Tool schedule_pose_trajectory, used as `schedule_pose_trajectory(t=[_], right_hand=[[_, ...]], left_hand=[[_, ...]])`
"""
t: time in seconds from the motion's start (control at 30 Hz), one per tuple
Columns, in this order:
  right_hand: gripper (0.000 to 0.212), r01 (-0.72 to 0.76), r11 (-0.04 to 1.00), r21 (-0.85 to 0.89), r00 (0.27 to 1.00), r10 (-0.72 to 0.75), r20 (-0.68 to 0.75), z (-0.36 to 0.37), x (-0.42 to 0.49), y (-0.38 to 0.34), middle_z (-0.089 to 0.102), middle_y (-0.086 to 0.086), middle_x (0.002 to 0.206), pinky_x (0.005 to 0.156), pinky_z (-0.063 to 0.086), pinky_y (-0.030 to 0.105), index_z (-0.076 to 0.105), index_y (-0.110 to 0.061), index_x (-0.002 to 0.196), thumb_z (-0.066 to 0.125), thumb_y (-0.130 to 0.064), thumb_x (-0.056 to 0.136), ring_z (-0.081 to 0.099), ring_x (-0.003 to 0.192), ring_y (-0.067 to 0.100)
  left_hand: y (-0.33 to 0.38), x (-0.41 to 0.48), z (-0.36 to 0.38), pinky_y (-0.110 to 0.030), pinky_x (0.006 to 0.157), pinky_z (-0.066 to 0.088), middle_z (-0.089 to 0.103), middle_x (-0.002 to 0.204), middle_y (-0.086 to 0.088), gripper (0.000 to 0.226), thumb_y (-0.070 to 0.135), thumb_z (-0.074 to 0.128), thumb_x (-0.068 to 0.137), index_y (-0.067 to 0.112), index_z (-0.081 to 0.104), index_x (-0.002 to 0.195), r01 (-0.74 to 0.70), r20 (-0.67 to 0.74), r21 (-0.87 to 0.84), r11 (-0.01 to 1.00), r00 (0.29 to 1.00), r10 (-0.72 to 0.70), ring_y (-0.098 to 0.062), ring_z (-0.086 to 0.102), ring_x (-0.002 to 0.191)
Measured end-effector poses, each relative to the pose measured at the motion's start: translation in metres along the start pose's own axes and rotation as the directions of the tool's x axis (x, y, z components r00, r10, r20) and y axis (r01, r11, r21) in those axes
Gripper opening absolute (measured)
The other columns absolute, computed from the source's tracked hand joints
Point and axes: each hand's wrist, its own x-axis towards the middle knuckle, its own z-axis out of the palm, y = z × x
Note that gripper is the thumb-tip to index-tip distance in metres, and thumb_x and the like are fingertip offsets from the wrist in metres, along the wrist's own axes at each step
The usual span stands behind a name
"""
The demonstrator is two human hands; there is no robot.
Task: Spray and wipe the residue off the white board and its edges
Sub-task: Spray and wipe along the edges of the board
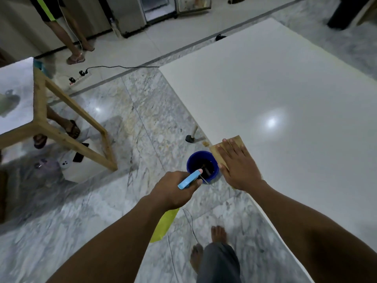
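A large white board [285,94] lies flat and fills the right side of the view. My right hand [238,164] presses flat on a tan cloth [234,142] at the board's left edge. My left hand [175,190] grips a spray bottle with a light blue trigger head [188,179] and a yellow body [164,224] hanging below my wrist. Its nozzle points toward the board's edge. A small brownish residue spot [205,143] sits on the edge just left of the cloth.
A blue bucket [192,160] with dark contents stands on the marble floor against the board's edge. A black-headed mallet [191,136] lies beyond it. A wooden-framed table [61,119] stands left. A power strip [80,77], cords and another person's legs [69,37] are behind.
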Motion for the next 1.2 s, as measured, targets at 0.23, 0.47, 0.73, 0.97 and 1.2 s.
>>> schedule_pose_trajectory(t=[0.23, 0.47, 0.73, 0.97, 1.2], right_hand=[[0.063, -0.012, 1.0, -0.012, 1.0, 0.012, 0.005, -0.002, -0.098, 0.007, 0.015, 0.009, 0.165, 0.122, 0.013, 0.048, 0.019, -0.016, 0.157, 0.026, -0.044, 0.1, 0.005, 0.153, 0.025], [0.064, -0.032, 0.999, 0.008, 0.999, 0.032, 0.026, -0.001, -0.17, 0.012, 0.014, 0.007, 0.165, 0.122, 0.015, 0.049, 0.018, -0.018, 0.157, 0.028, -0.044, 0.1, 0.003, 0.153, 0.024], [0.064, -0.062, 0.998, 0.014, 0.998, 0.062, 0.022, 0.008, -0.327, 0.029, 0.012, 0.008, 0.165, 0.122, 0.015, 0.049, 0.018, -0.017, 0.157, 0.027, -0.046, 0.1, 0.004, 0.153, 0.025], [0.063, -0.064, 0.998, 0.02, 0.998, 0.064, 0.013, 0.015, -0.491, 0.045, 0.021, 0.011, 0.163, 0.121, 0.017, 0.05, 0.027, -0.014, 0.154, 0.033, -0.04, 0.097, 0.012, 0.152, 0.029], [0.062, -0.118, 0.992, 0.037, 0.993, 0.118, 0.021, 0.027, -0.634, 0.056, 0.018, 0.009, 0.164, 0.119, 0.019, 0.051, 0.024, -0.016, 0.155, 0.031, -0.041, 0.098, 0.008, 0.153, 0.028]], left_hand=[[0.027, -0.039, 0.046, -0.059, 0.072, 0.058, 0.059, 0.062, 0.002, 0.043, 0.051, 0.061, 0.103, 0.027, 0.054, 0.068, -0.079, 0.009, 0.032, 0.996, 0.997, 0.079, -0.036, 0.071, 0.069], [0.029, -0.081, 0.098, -0.061, 0.072, 0.058, 0.065, 0.068, -0.018, 0.047, 0.052, 0.062, 0.102, 0.018, 0.054, 0.07, -0.062, -0.04, 0.05, 0.997, 0.997, 0.064, -0.041, 0.07, 0.068], [0.074, -0.162, 0.216, -0.059, 0.074, 0.059, 0.069, 0.074, -0.017, 0.051, 0.053, 0.061, 0.102, 0.005, 0.066, 0.084, -0.07, -0.024, 0.083, 0.994, 0.997, 0.072, -0.037, 0.071, 0.07], [0.121, -0.249, 0.334, -0.062, 0.075, 0.06, 0.071, 0.075, -0.018, 0.049, 0.052, 0.061, 0.102, 0.007, 0.066, 0.084, -0.146, 0.004, 0.076, 0.986, 0.989, 0.146, -0.038, 0.073, 0.071], [0.16, -0.308, 0.416, -0.059, 0.075, 0.062, 0.071, 0.075, -0.017, 0.044, 0.05, 0.062, 0.102, 0.009, 0.07, 0.088, -0.229, 0.064, 0.146, 0.962, 0.973, 0.222, -0.037, 0.073, 0.071]])
